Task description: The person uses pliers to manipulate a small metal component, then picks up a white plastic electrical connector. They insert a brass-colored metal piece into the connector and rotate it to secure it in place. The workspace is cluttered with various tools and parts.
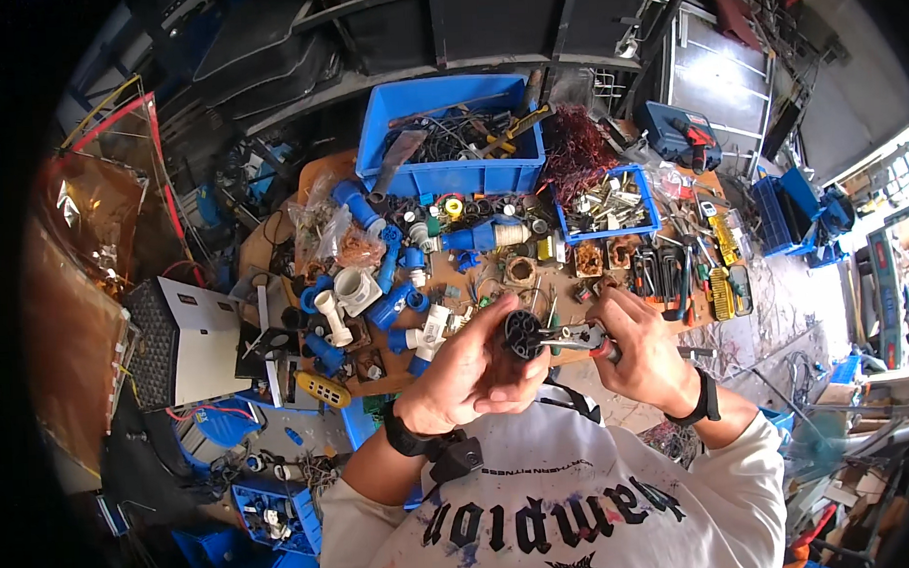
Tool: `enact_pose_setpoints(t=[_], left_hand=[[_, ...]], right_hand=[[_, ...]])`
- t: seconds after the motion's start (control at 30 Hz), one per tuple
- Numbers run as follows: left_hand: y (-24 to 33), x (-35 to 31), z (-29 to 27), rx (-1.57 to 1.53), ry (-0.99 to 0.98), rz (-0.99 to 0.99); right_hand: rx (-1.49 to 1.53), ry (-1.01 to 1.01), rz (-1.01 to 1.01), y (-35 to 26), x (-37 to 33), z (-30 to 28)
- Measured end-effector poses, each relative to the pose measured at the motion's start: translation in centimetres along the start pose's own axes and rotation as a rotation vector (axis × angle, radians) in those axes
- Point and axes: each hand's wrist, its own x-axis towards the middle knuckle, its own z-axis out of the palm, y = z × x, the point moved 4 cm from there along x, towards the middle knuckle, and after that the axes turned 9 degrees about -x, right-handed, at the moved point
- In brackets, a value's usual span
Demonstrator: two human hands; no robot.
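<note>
My left hand [466,372] is closed around a black round plastic piece [522,332], its open face with inner holes turned up. In my right hand [639,356] is a pair of pliers [582,336] with metal jaws and a partly visible red handle. The jaws point left and reach the right side of the black piece. Whether they grip anything there is too small to tell. Both hands are held over the near edge of the wooden workbench [569,365].
Blue and white plug connectors [387,304] crowd the bench's left side. Behind them stands a large blue crate [451,174] of cables. A smaller blue tray [560,220] holds metal parts. Hand tools [664,267] lie to the right. A yellow power strip [323,389] sits near left.
</note>
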Motion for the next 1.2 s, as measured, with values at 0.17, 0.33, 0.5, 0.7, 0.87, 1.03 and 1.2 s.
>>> enact_pose_setpoints(t=[0.17,0.33,0.5,0.7,0.87,1.03,1.2], left_hand=[[-0.1,-0.3,1.8,0.656,0.237,0.613],[-0.4,-1.4,2.2,1.373,0.415,1.12],[-1.2,-1.6,1.7,0.992,0.27,0.593],[-2.4,-1.7,3.3,1.026,0.275,0.459],[-2.9,-2.5,5.2,1.634,0.474,1.054],[-2.7,-3.2,5.5,1.694,0.441,1.234],[-2.5,-4.2,6.0,1.649,0.402,1.246]], right_hand=[[0.109,-0.005,0.109,0.4,-0.7,0.2],[0.169,-0.046,0.155,0.2,-1.9,0.6],[0.221,-0.081,0.184,-1.2,-2.2,0.3],[0.433,-0.116,0.307,-2.2,-3.7,1.1],[1.009,-0.234,0.485,-1.8,-6.1,3.8],[1.522,-0.29,0.57,-4.5,-6.0,3.9],[1.694,-0.41,0.621,-5.6,-6.6,4.2]])
